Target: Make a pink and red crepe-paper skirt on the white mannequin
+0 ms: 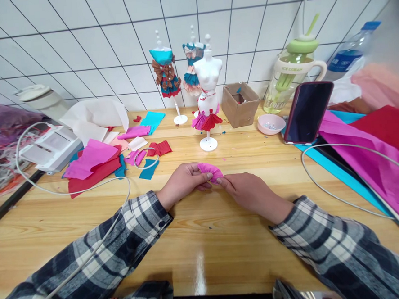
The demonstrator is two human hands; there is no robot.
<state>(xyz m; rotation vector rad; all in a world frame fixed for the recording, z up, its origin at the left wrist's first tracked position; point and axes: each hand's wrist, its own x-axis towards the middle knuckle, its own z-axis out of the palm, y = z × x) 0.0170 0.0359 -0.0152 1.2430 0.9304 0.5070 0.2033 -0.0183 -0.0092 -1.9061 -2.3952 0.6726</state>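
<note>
A small piece of pleated pink crepe paper (210,170) is held between both hands above the middle of the wooden table. My left hand (187,181) pinches it from the left, thumb on top. At its right end, the fingertips of my right hand (244,188) are closed on it. Behind them stands a white dress form (208,72) with pink and red pleated pieces (207,120) around its lower part. Two more small forms, one in a teal, brown and red dress (165,74) and one in a teal and peach dress (193,68), stand near the tiled wall.
Crepe paper scraps (92,160) and a white device (50,147) lie left. A cardboard box (240,105), pink bowl (271,124), upright phone (307,111), green-lidded jug (287,74) and coloured sheets (365,157) are right. Loose white cables cross both sides and my left sleeve.
</note>
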